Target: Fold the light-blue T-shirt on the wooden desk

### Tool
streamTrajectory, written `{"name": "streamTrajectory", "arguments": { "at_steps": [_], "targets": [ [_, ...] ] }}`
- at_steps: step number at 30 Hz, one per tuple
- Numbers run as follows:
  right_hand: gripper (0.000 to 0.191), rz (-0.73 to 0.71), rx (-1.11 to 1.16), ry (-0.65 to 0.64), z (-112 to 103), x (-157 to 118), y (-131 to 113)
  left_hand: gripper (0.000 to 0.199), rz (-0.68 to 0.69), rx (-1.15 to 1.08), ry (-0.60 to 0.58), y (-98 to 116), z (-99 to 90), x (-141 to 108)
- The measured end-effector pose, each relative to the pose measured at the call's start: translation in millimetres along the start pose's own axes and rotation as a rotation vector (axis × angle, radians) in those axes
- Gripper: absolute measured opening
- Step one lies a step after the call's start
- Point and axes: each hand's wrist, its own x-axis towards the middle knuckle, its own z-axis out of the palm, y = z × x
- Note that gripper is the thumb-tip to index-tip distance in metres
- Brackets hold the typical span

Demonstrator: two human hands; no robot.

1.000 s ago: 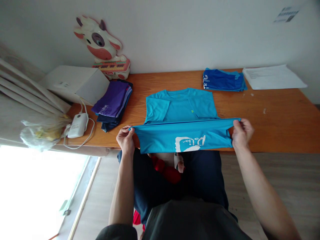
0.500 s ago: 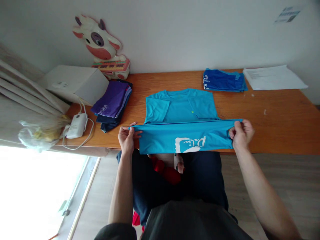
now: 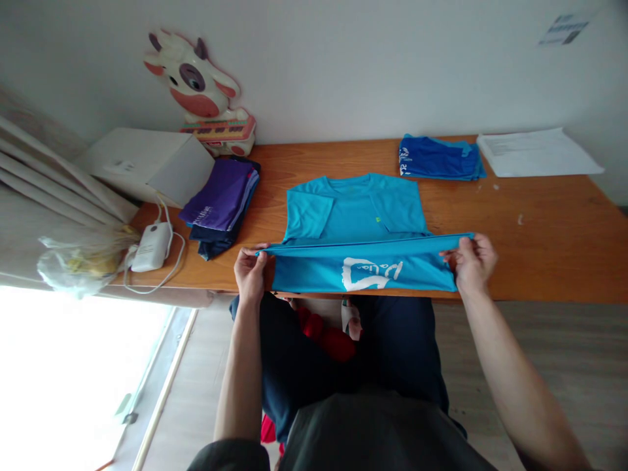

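Note:
A light blue T-shirt (image 3: 358, 212) lies on the wooden table (image 3: 540, 216), collar toward the wall, sleeves folded in. Its lower part, with a white print (image 3: 370, 273), is lifted and stretched into a band along the table's near edge. My left hand (image 3: 250, 271) pinches the left corner of that raised hem. My right hand (image 3: 468, 261) pinches the right corner. Both hands sit just over the table's front edge.
A folded pile of purple and dark clothes (image 3: 220, 203) lies left of the shirt, a folded blue pile (image 3: 439, 158) at the back right, papers (image 3: 537, 152) beyond. A white box (image 3: 147, 163), a cow toy (image 3: 201, 91), a white adapter with cord (image 3: 150, 247) and a plastic bag (image 3: 81, 261) crowd the left.
The lifted lower part of the shirt has tipped forward and lower toward the table; the band looks thinner. Both hands have shifted slightly with it.

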Motion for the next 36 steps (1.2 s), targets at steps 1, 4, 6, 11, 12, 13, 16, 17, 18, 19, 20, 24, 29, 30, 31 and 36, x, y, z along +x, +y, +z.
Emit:
{"name": "streamTrajectory", "arguments": {
  "at_steps": [1, 4, 6, 11, 12, 13, 16, 17, 18, 19, 20, 24, 29, 30, 31, 36],
  "targets": [
    [0.054, -0.004, -0.013, 0.001, 0.5, -0.1, -0.3, 0.049, 0.003, 0.010, 0.006, -0.8, -0.6, 0.4],
    [0.053, -0.010, -0.031, 0.002, 2.4, -0.7, -2.3, 0.051, 0.008, 0.042, 0.038, -2.4, -1.1, 1.2],
    [0.053, -0.014, -0.032, -0.001, 2.9, -1.4, -3.8, 0.052, 0.012, 0.058, 0.063, -2.4, -0.5, 1.0],
    [0.051, 0.005, -0.039, -0.007, 0.9, -2.7, -5.0, 0.051, 0.001, 0.100, 0.093, -2.1, -0.6, 0.6],
    [0.050, 0.009, -0.038, -0.004, 0.4, -2.8, -4.9, 0.050, 0.004, 0.105, 0.091, -2.3, -1.1, 0.6],
    [0.050, 0.013, -0.038, -0.001, 0.1, -3.0, -4.6, 0.049, 0.008, 0.108, 0.089, -2.6, -1.5, 0.7],
    [0.051, 0.012, -0.043, 0.004, 0.0, -3.1, -4.3, 0.048, 0.013, 0.105, 0.087, -2.8, -1.9, 0.7],
    [0.051, 0.012, -0.044, 0.005, 0.2, -3.0, -4.4, 0.048, 0.011, 0.103, 0.088, -2.5, -1.7, 0.6],
    [0.051, 0.011, -0.045, 0.008, 0.3, -3.0, -4.5, 0.048, 0.007, 0.102, 0.090, -2.1, -1.3, 0.4],
    [0.051, 0.010, -0.046, 0.011, 0.4, -2.9, -4.6, 0.048, 0.004, 0.101, 0.090, -1.6, -0.9, 0.1],
    [0.051, 0.011, -0.045, 0.012, 0.4, -2.8, -4.7, 0.048, 0.002, 0.101, 0.091, -1.0, -0.5, -0.2],
    [0.051, 0.020, -0.036, 0.001, -0.3, -2.4, -4.4, 0.046, 0.011, 0.099, 0.092, -0.2, -0.3, -0.6],
    [0.050, 0.021, -0.035, -0.020, -0.6, -2.1, -3.9, 0.044, 0.013, 0.097, 0.080, -0.8, -1.8, -0.5],
    [0.050, 0.019, -0.036, -0.020, -0.4, -2.2, -3.9, 0.044, 0.016, 0.101, 0.080, -0.7, -1.7, -0.6],
    [0.050, 0.017, -0.037, -0.019, -0.2, -2.2, -3.9, 0.044, 0.018, 0.104, 0.080, -0.6, -1.4, -0.7],
    [0.051, 0.006, -0.049, -0.021, 0.2, -2.1, -3.8, 0.048, 0.020, 0.089, 0.084, -0.6, 0.1, -0.9]
  ]
}}
